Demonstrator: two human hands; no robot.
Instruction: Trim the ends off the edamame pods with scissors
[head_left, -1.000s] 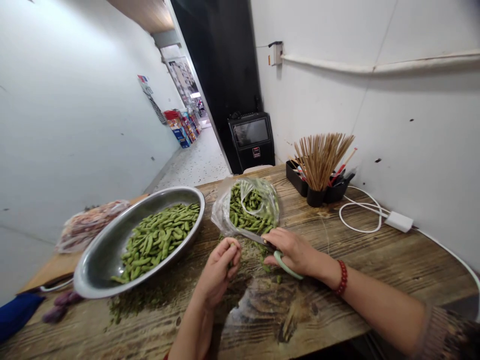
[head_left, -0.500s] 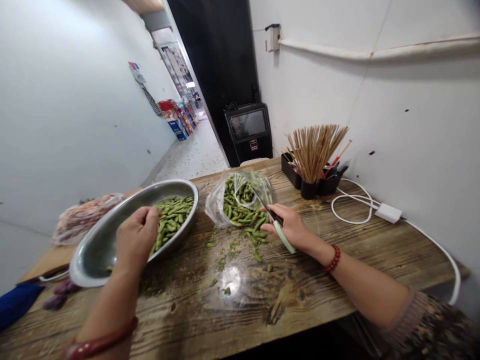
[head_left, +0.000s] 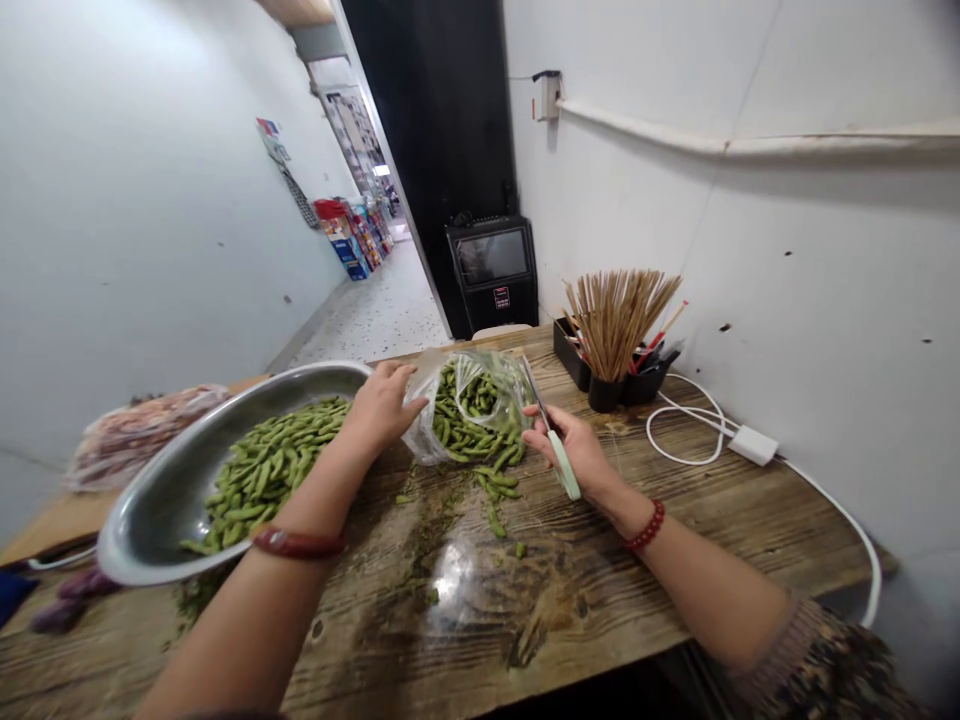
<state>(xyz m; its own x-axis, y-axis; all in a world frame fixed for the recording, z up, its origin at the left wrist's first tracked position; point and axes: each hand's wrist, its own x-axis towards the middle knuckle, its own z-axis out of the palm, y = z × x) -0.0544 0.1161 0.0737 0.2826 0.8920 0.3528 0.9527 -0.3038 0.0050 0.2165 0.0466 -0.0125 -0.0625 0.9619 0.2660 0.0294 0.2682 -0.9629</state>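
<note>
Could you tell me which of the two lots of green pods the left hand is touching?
The clear plastic bag of green pods; the left hand grips its edge, beside the metal basin.

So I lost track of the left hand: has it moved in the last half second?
Yes. The left hand went from over the metal bowl rightward to the bean bag, now touching its edge.

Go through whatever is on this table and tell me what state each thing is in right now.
Plastic bag: open, pods spilling out.
Metal bowl: part filled with pods.
Scissors: gripped in right hand.
Left hand: touching bag's edge.
Holder of skewers: upright, full.
</note>
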